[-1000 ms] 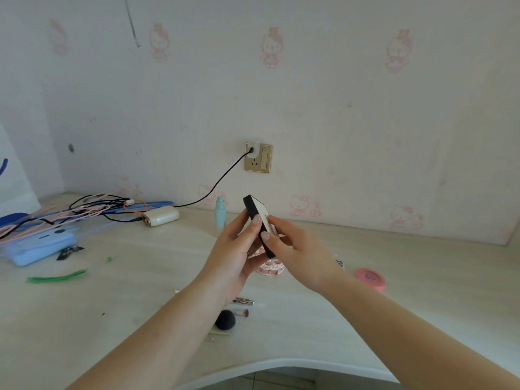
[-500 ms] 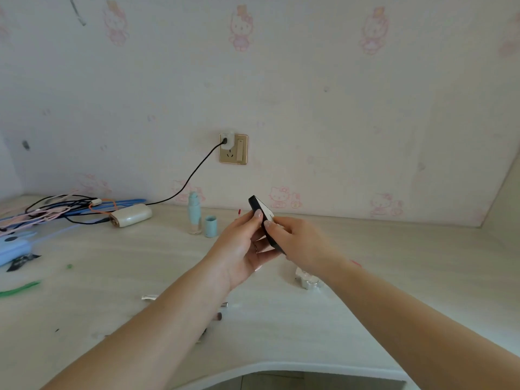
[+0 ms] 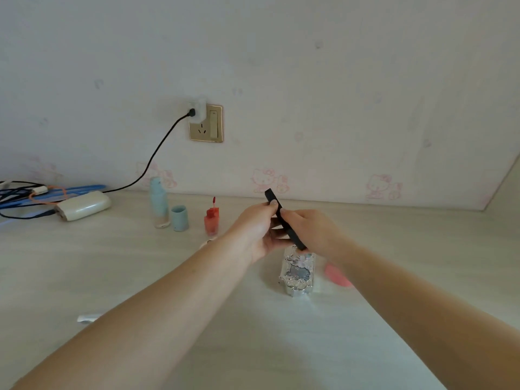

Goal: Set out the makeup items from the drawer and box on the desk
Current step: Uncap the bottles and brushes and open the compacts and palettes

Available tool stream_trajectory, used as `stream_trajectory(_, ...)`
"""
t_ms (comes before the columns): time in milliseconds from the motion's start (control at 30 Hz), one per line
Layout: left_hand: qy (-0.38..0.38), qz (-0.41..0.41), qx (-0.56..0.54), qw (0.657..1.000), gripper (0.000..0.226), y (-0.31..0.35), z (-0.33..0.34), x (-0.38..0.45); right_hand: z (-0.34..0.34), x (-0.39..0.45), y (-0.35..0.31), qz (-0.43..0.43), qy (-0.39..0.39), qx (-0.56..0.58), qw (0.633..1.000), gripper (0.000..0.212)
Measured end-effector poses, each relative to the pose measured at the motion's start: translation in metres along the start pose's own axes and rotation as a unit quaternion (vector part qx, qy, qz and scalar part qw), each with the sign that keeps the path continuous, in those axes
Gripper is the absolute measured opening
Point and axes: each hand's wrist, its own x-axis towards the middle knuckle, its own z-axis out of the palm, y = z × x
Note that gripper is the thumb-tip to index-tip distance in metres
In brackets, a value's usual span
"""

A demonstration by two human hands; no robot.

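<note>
You hold a thin black case (image 3: 284, 219) up above the desk (image 3: 112, 263) with both hands, a little in front of the wall socket (image 3: 206, 123) and to its right. Your left hand (image 3: 257, 230) curls round the case from the left, its fingertips pressed on the upper end, and your right hand (image 3: 309, 229) pinches the same case from the right, fingers curled over its long edge. The case is tilted, its top end leaning away toward the wall and its lower end pointing down at a silver ornate box (image 3: 298, 273), which stands on the desk just under your hands. A pink round thing (image 3: 336, 275) lies on the desk just to the right of that box, partly hidden by your right forearm. Below the socket and slightly left, a pale blue bottle (image 3: 158, 204) stands upright with its blue cap (image 3: 179, 218) set beside it, and a red lip gloss tube (image 3: 211, 219) stands just to the right of the cap, its wand sticking up. A black cable (image 3: 157, 153) runs from the socket plug down to the left, toward a white power bank (image 3: 83, 205) and a tangle of blue and black cords (image 3: 25, 195). A small white scrap (image 3: 87, 318) lies on the desk well below the socket, beside your left forearm.
</note>
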Motion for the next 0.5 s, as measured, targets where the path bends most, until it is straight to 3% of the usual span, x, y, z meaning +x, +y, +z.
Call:
stream_trajectory(233,0.001,-0.002,0.005,1.000,0.027,0.003,0.007,0.036,-0.012,0.032,0.011,0.001,-0.001,-0.034,0.999,0.036)
stream_trajectory(367,0.042,0.000,-0.045,0.998,0.028,0.009,0.000,0.054,-0.029,0.051,0.011,0.089,0.042,0.171,0.980,0.034)
stream_trajectory(500,0.066,-0.001,-0.054,0.996,0.030,0.015,-0.009,0.071,-0.034,0.066,0.015,0.126,0.018,0.275,0.953,0.027)
